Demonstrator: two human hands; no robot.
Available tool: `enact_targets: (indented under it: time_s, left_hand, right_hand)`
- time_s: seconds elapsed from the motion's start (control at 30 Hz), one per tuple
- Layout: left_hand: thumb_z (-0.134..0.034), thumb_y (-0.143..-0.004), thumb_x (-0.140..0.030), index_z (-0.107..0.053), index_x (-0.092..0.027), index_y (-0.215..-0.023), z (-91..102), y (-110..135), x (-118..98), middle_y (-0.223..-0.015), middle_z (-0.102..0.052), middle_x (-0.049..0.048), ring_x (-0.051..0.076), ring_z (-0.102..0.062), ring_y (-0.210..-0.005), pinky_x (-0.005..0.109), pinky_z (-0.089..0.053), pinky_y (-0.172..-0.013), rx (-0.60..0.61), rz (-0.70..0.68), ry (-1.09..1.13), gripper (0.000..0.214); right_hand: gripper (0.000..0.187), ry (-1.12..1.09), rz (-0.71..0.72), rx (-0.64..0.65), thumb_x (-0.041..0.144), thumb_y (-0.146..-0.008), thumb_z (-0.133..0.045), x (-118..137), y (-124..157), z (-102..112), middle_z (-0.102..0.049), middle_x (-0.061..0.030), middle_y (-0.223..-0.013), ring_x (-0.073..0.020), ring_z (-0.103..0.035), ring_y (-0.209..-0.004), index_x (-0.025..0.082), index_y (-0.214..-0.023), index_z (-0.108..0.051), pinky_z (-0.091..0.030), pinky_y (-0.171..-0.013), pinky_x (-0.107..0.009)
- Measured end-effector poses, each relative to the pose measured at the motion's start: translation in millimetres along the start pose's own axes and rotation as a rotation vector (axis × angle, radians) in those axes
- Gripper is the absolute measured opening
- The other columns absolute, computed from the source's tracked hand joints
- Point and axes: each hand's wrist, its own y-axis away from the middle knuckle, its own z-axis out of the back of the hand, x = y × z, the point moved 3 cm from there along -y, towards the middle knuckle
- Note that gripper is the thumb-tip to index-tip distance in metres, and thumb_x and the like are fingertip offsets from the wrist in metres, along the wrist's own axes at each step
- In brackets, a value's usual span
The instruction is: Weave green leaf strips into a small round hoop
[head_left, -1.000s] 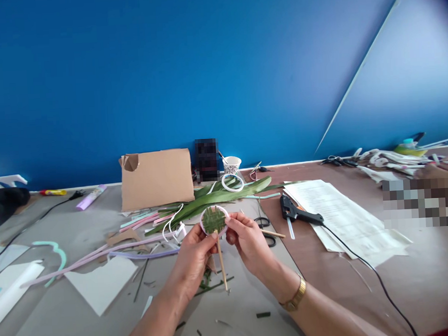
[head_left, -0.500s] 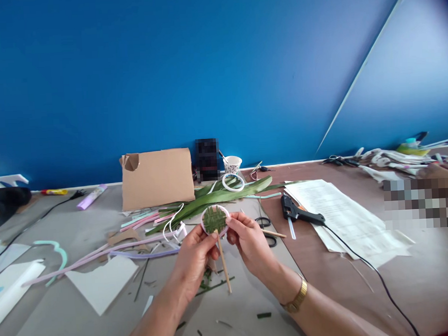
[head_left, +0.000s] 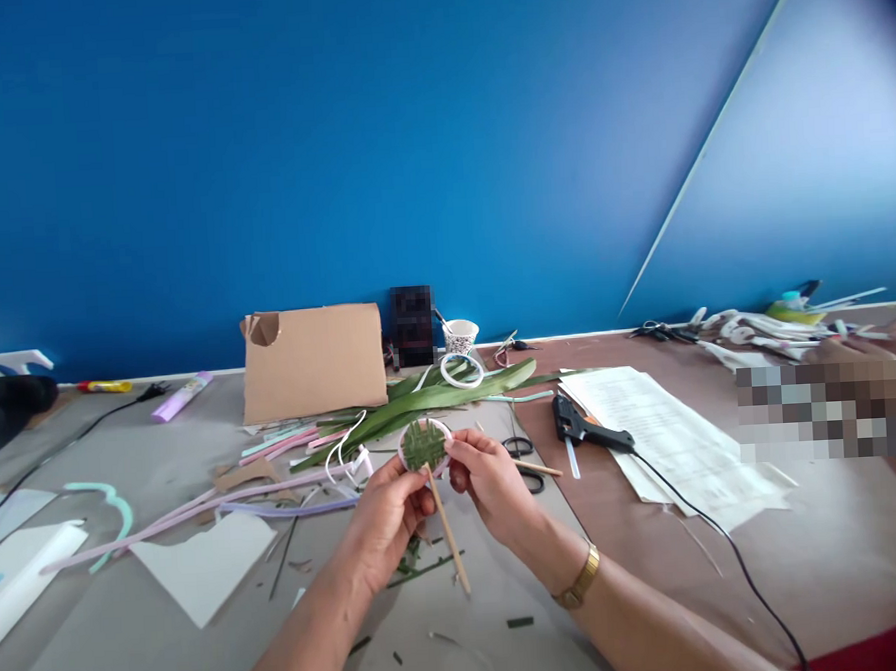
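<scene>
Both hands hold up a small round woven green leaf disc [head_left: 425, 444] with a white rim, fixed on a thin wooden stick [head_left: 450, 538] that slants down to the right. My left hand [head_left: 387, 519] pinches the disc's lower left edge and the top of the stick. On the disc's right edge, my right hand [head_left: 490, 483] pinches with thumb and fingertips. A gold watch sits on my right wrist. The piece hovers a little above the grey table [head_left: 133, 632].
Long green leaves [head_left: 451, 390], a white ring [head_left: 462, 370], a cardboard sheet [head_left: 312, 360], pastel paper strips [head_left: 276, 490] and white paper pieces [head_left: 205, 569] lie behind and left. Scissors [head_left: 526, 462], a black glue gun [head_left: 584, 426] with cord and printed sheets [head_left: 671, 439] lie right.
The stick's lower end has swung further right as the disc turned slightly in my fingers. The view has tipped up a little.
</scene>
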Motion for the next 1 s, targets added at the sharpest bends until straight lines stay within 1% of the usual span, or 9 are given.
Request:
enact_targets:
  time_s: [0.2,0.37,0.5,0.7,0.87,1.0]
  left_hand:
    - [-0.065,-0.064,-0.013,-0.061,-0.014,-0.074,-2.5,3.2,1.0,-0.056,-0.057,-0.0031,0.006,-0.05,-0.046,0.017,-0.04,-0.048,0.028,0.034,0.016,0.011]
    - [-0.066,-0.065,-0.01,-0.062,-0.014,-0.074,-4.3,5.8,6.1,-0.057,-0.057,-0.0022,0.006,-0.051,-0.045,0.019,-0.044,-0.048,0.043,0.114,-0.002,0.01]
    - [-0.067,-0.065,-0.006,-0.064,-0.012,-0.076,-9.5,7.6,5.6,-0.059,-0.058,-0.0015,0.006,-0.052,-0.045,0.018,-0.045,-0.048,0.057,0.147,-0.028,0.012]
    - [-0.067,-0.064,-0.004,-0.064,-0.012,-0.071,-18.1,11.6,5.0,-0.057,-0.058,-0.0009,0.006,-0.051,-0.043,0.019,-0.045,-0.049,0.068,0.19,-0.076,0.012]
    - [-0.069,-0.062,-0.005,-0.063,-0.013,-0.067,-26.0,17.1,7.6,-0.055,-0.056,-0.0015,0.006,-0.05,-0.041,0.019,-0.043,-0.046,0.071,0.241,-0.106,0.011]
    - [-0.068,-0.063,-0.006,-0.062,-0.013,-0.067,-33.7,19.3,9.3,-0.054,-0.056,-0.0017,0.006,-0.049,-0.043,0.018,-0.044,-0.048,0.06,0.251,-0.111,0.01]
  right_hand:
    - [0.017,0.017,-0.015,-0.012,0.029,-0.062,-0.064,4.9,8.8,2.8,-0.046,0.0069,-0.048,-0.0052,-0.032,-0.042,0.016,-0.064,-0.054,-0.023,-0.045,-0.022]
    - [0.016,0.008,-0.038,-0.028,0.029,-0.061,-0.064,1.7,18.5,13.2,-0.047,0.0069,-0.049,-0.005,-0.033,-0.041,0.017,-0.065,-0.054,-0.021,-0.044,-0.023]
    - [0.017,0.001,-0.043,-0.031,0.03,-0.061,-0.065,1.3,24.3,21.4,-0.046,0.0074,-0.049,-0.0047,-0.033,-0.04,0.017,-0.064,-0.054,-0.02,-0.044,-0.023]
    - [0.015,0.008,-0.031,0.038,0.029,-0.062,-0.064,7.4,32.0,31.6,-0.049,0.0062,-0.051,-0.0054,-0.035,-0.041,0.017,-0.065,-0.056,-0.023,-0.045,-0.023]
    - [0.012,0.027,-0.061,0.124,0.028,-0.067,-0.061,8.7,35.6,43.8,-0.047,0.0064,-0.047,-0.0064,-0.038,-0.041,0.016,-0.066,-0.059,-0.023,-0.045,-0.023]
    - [0.015,-0.001,-0.068,0.144,0.028,-0.067,-0.063,13.6,46.2,48.7,-0.054,0.005,-0.057,-0.0053,-0.037,-0.041,0.016,-0.076,-0.06,-0.024,-0.044,-0.022]
